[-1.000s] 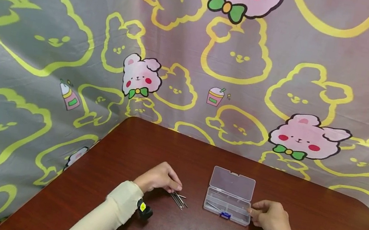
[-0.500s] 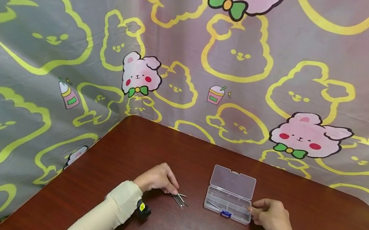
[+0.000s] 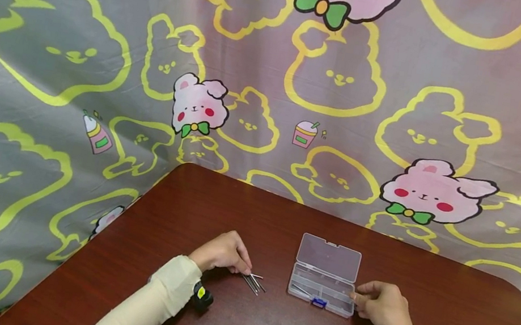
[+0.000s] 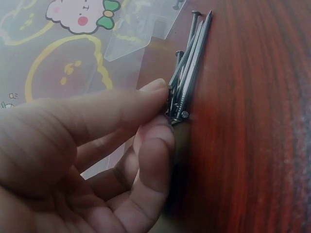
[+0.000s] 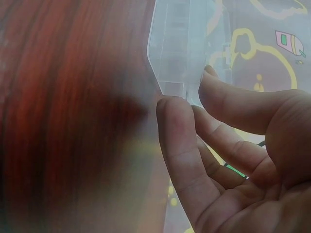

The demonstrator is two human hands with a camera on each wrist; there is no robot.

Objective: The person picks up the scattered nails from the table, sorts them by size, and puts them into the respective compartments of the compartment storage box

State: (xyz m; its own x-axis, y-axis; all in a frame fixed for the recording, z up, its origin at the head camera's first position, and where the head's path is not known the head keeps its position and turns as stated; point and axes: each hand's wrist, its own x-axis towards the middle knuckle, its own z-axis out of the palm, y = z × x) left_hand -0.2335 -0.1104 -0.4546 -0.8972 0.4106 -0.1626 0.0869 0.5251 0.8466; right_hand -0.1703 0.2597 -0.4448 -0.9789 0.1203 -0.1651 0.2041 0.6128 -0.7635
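Observation:
My left hand (image 3: 226, 253) is at a small pile of steel nails (image 3: 257, 284) on the table. In the left wrist view its thumb and index finger pinch the near end of a nail (image 4: 170, 99); the fingertips partly hide which one. The other nails (image 4: 197, 58) lie bunched, pointing away. To the right stands a clear plastic box (image 3: 324, 279) with its lid (image 3: 329, 258) raised at the back and a blue latch (image 3: 318, 303) in front. At least one nail (image 3: 302, 290) lies in its front left compartment. My right hand (image 3: 383, 307) grips the box's right end between thumb and fingers.
The brown wooden table (image 3: 233, 204) extends around both hands. A grey curtain (image 3: 257, 58) with cartoon animals hangs along its back and left edges. Each wrist carries a small black camera, such as the left wrist camera (image 3: 203, 295).
Since one second ago my left hand has shifted slightly left at the nail pile, then stayed. My right hand still holds the box. The head view has moved very slightly.

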